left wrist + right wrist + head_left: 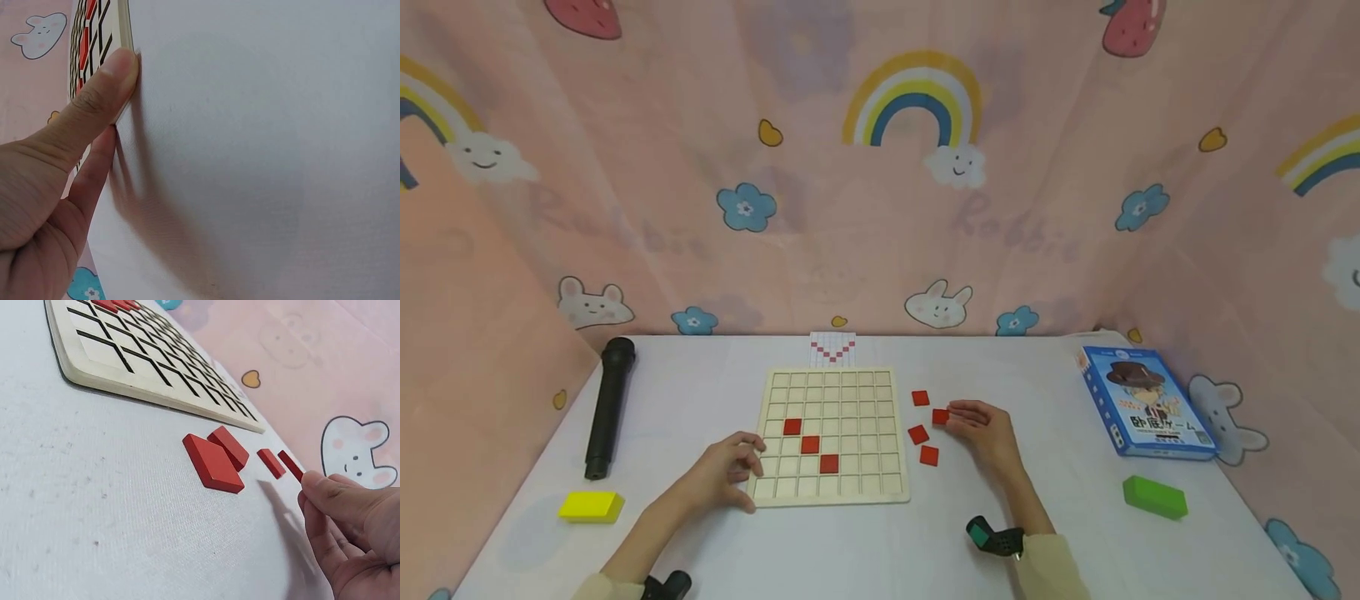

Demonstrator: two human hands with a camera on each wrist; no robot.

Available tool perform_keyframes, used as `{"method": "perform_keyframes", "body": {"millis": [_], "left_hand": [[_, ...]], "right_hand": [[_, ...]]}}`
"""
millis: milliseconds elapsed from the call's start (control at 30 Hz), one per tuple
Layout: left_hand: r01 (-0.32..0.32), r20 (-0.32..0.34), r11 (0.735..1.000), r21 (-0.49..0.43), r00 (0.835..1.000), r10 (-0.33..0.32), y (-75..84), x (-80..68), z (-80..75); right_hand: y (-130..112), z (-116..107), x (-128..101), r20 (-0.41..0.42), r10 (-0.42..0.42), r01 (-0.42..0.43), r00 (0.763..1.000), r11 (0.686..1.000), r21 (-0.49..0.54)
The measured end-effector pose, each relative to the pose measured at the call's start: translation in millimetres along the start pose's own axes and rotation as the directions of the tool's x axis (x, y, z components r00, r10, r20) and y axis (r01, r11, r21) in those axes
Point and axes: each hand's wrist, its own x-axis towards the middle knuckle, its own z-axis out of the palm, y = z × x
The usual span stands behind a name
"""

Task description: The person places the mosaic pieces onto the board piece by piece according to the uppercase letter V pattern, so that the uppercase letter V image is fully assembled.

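Observation:
A pale wooden grid board point(868, 408) lies on the white table, with three red square tiles point(810, 444) set in its cells along a diagonal. My left hand point(718, 475) holds the board at its near left corner, thumb on the front edge and fingers along the left side. To the right of the board, my right hand point(988, 433) pinches a red tile point(290, 465) between thumb and fingers, just above the table. Three more loose red tiles point(928, 456) lie between the board and that hand.
A card with a red V pattern point(832, 350) sits behind the board. Leftward are a black microphone-shaped object point(607, 408) and a yellow block point(591, 507). On the right lie a blue boxed game point(1146, 404) and a green block point(1155, 497). A pink printed curtain point(820, 250) surrounds the table.

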Motion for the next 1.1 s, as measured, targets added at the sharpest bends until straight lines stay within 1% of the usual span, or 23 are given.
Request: {"method": "perform_keyframes", "body": {"millis": [233, 533, 633, 800, 933, 1100], "left_hand": [[0.028, -0.008, 1.000, -0.008, 1.000, -0.028, -1.1, 0.4, 1.7], [-0.006, -0.008, 1.000, 0.001, 1.000, 0.006, -2.3, 0.7, 0.9], [0.001, -0.009, 1.000, 0.011, 1.000, -0.001, -3.0, 1.5, 1.2], [0.002, -0.006, 1.000, 0.000, 1.000, -0.002, -3.1, 1.5, 1.1], [-0.003, -0.001, 1.000, -0.017, 1.000, 0.003, -2.2, 1.0, 0.3], [0.013, 0.000, 0.999, -0.031, 1.000, -0.013, -2.6, 1.0, 0.5]], "right_hand": [[-3.9, 10.8, 0.6, -0.002, -0.017, 0.017, 1.000, 1.000, 0.005], [-12.8, 26.0, 1.8, 0.016, -0.023, 0.022, 1.000, 0.998, 0.055], [-17.0, 32.5, 2.0, 0.022, -0.026, 0.025, 0.999, 0.997, 0.074], [-22.0, 44.5, 4.1, 0.034, -0.034, 0.031, 0.999, 0.995, 0.095], [-25.1, 52.2, 5.7, 0.051, -0.062, 0.057, 0.997, 0.994, 0.094], [-29.0, 63.6, 8.0, 0.093, -0.116, 0.100, 0.989, 0.981, 0.164]]}}
